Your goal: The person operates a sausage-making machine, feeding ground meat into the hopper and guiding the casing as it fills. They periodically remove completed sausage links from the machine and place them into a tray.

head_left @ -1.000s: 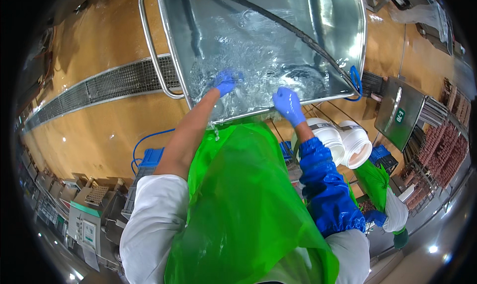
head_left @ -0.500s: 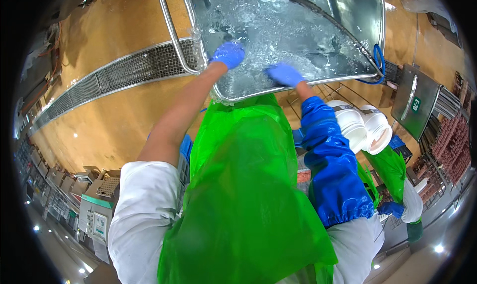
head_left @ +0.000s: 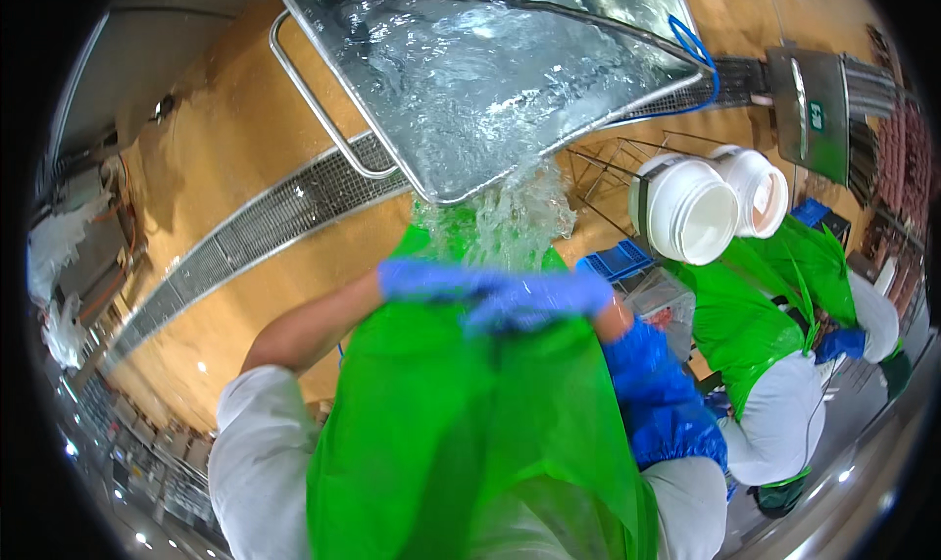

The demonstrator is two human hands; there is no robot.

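Observation:
My two blue-gloved hands cross in front of my green apron (head_left: 431,433), smeared by motion. My left hand (head_left: 426,279) points to the right, and its fingers run into my right hand, so their pose is hidden. Over it lies my right hand (head_left: 544,300), fingers blurred but stretched out to the left, with nothing seen in them. Beyond the hands stands a metal tub (head_left: 340,75) full of stirred water (head_left: 470,80). Water spills over its near rim in a splashing sheet (head_left: 510,222) onto the apron front. Both hands are apart from the tub.
A bent metal handle (head_left: 323,114) juts from the tub's left side; a blue hose loop (head_left: 694,41) hangs at its right corner. A floor grate (head_left: 274,207) crosses the wet floor. White buckets (head_left: 676,202) and a co-worker in a green apron (head_left: 745,315) are on the right.
My hands have come out of the tub and back toward my body, where they now cross. Water now pours over the near rim. The tub appears tilted and farther left in view.

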